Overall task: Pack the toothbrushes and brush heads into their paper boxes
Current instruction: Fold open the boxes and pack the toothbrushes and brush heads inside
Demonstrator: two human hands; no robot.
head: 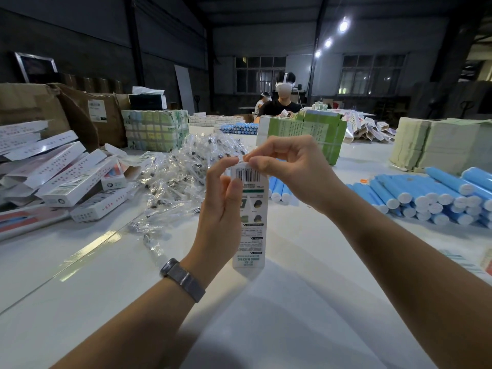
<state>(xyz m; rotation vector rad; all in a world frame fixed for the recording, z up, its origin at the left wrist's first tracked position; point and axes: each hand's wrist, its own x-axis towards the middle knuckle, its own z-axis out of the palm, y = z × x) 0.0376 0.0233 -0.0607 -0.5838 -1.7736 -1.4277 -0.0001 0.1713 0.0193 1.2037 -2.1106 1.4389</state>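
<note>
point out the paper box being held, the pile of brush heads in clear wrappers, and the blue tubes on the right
paper box (253,214), head view, printed front panel.
brush heads (183,166), head view, middle of pile.
blue tubes (436,193), head view, side of stack.

A white table (266,315) carries paper boxes (66,179), wrapped brush heads (181,169) and blue toothbrushes (439,198).

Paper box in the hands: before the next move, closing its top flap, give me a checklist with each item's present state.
1. Paper box upright, held off the table: ok.
2. Left hand grips the box body: ok.
3. Right hand pinches the top flap: ok.
4. Toothbrush and brush head inside: cannot tell.
5. Bottom end closed: cannot tell.
6. More brush heads in clear bags within reach: ok.
</note>
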